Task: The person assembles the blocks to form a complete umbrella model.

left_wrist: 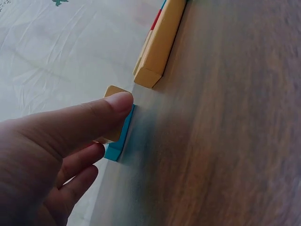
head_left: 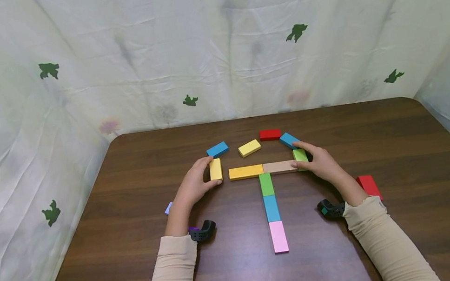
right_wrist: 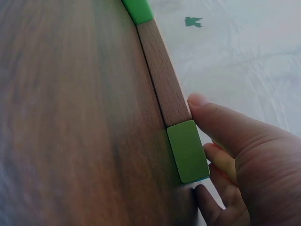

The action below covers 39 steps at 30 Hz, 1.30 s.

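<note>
My left hand (head_left: 190,187) pinches an upright-lying yellow block (head_left: 215,169) between thumb and fingers, left of the row. In the left wrist view, the thumb covers part of this block. At the row's right end, my right hand (head_left: 323,162) grips a light green block (right_wrist: 188,151) by its near and far ends. That block sits against a plain wood block (head_left: 279,166), which adjoins an orange-yellow block (head_left: 246,172). From the row's middle, a green block (head_left: 266,184), a blue block (head_left: 271,208) and a pink block (head_left: 279,237) run toward me.
Behind the row lie a blue block (head_left: 217,150), a yellow block (head_left: 249,148), a red block (head_left: 270,135) and another blue block (head_left: 288,139). A red block (head_left: 369,186) is beside my right wrist; a bluish block (head_left: 168,208) is partly hidden by my left. Cloth (head_left: 205,44) hangs behind the table.
</note>
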Each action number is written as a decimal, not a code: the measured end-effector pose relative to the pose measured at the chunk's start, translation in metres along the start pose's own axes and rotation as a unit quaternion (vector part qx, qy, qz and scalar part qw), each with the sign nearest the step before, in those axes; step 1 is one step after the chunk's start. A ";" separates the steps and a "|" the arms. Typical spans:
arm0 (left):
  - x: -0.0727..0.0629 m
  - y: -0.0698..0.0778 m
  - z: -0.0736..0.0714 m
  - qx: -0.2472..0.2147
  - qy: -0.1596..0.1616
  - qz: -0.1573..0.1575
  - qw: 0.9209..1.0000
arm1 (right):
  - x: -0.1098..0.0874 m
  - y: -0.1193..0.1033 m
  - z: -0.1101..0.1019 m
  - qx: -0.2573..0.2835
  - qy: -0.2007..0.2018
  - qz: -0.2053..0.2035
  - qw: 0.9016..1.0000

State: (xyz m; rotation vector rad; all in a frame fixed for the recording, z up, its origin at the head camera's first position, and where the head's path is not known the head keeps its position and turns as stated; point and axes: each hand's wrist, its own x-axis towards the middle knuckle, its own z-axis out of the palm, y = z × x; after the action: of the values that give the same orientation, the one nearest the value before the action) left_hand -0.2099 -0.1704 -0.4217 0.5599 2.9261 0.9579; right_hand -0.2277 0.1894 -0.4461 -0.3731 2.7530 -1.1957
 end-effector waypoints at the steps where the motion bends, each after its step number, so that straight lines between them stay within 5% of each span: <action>1: 0.000 0.000 0.001 0.001 -0.001 -0.001 1.000 | 0.000 0.000 0.000 0.000 0.000 0.000 1.000; 14: 0.002 -0.004 0.012 0.014 -0.016 -0.007 1.000 | -0.001 -0.002 -0.002 0.004 -0.006 0.009 1.000; 26: -0.001 -0.009 0.005 -0.033 -0.029 -0.008 0.999 | 0.000 -0.001 -0.002 0.003 -0.005 0.012 1.000; 39: 0.001 -0.005 0.006 -0.003 -0.032 0.004 0.999 | 0.000 -0.002 -0.001 0.001 -0.005 0.007 1.000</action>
State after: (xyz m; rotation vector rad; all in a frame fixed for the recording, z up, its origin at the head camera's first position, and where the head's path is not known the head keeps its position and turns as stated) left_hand -0.2114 -0.1710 -0.4291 0.5914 2.8660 0.9298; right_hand -0.2272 0.1891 -0.4444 -0.3569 2.7414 -1.1908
